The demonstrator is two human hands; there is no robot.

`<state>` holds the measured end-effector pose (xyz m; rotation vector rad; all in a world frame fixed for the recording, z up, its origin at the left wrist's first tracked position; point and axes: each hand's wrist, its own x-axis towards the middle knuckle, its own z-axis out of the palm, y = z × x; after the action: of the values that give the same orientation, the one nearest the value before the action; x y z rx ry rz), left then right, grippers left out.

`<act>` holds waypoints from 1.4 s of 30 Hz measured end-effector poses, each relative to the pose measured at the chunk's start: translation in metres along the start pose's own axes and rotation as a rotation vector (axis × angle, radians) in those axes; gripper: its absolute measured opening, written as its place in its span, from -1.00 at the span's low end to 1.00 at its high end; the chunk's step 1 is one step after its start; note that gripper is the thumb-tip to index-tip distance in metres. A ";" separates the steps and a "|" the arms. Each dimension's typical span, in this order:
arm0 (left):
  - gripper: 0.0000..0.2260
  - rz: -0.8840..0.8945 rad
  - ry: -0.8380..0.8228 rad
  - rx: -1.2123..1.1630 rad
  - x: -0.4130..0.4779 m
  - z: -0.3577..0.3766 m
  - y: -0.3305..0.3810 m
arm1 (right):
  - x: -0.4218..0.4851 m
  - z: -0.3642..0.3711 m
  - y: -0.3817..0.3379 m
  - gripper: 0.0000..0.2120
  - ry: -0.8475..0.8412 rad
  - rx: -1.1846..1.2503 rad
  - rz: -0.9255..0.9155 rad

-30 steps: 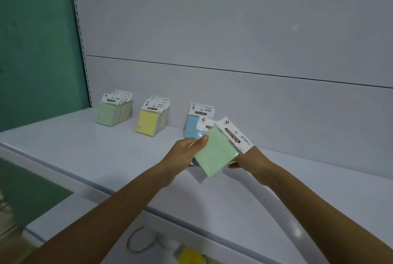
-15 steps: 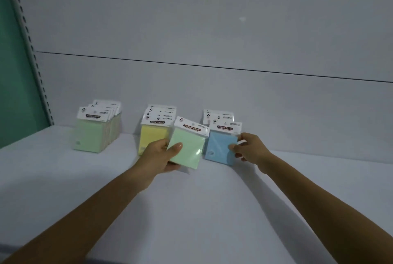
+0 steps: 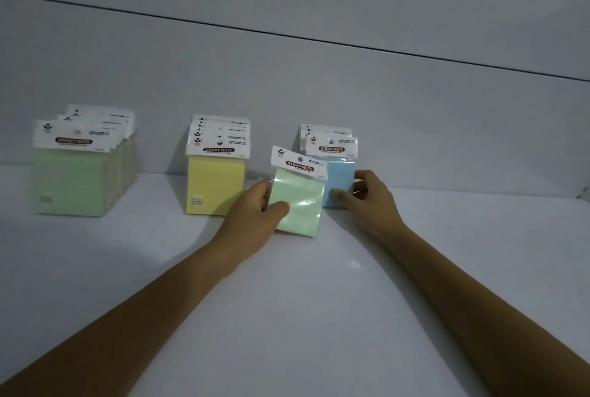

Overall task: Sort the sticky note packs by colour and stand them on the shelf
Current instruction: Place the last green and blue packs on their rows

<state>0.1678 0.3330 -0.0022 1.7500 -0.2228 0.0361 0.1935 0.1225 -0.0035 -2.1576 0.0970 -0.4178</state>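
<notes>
I see left hand point(image 3: 255, 216) pinching green pack point(image 3: 300, 201), thumb on its front, tilted, between yellow row point(image 3: 215, 185) and blue pack point(image 3: 340, 182). Right hand point(image 3: 367, 198) grips blue pack, upright on shelf point(image 3: 287, 300). Green row point(image 3: 73, 179) far left.

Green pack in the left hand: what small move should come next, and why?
Probably carry the green pack leftward, past the yellow row, to the green row at the far left. The left hand grips it just in front of the blue pack, which the right hand pinches at its edge, so it is not yet with its own colour.
</notes>
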 end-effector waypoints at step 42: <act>-0.82 0.152 0.144 0.041 -0.192 -0.036 0.048 | -0.241 -0.021 -0.088 -0.58 -0.131 0.342 -0.042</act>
<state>-0.0253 0.3844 0.0224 1.7596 -0.2507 0.2784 -0.0471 0.2114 0.0161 -1.8455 -0.0882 -0.2923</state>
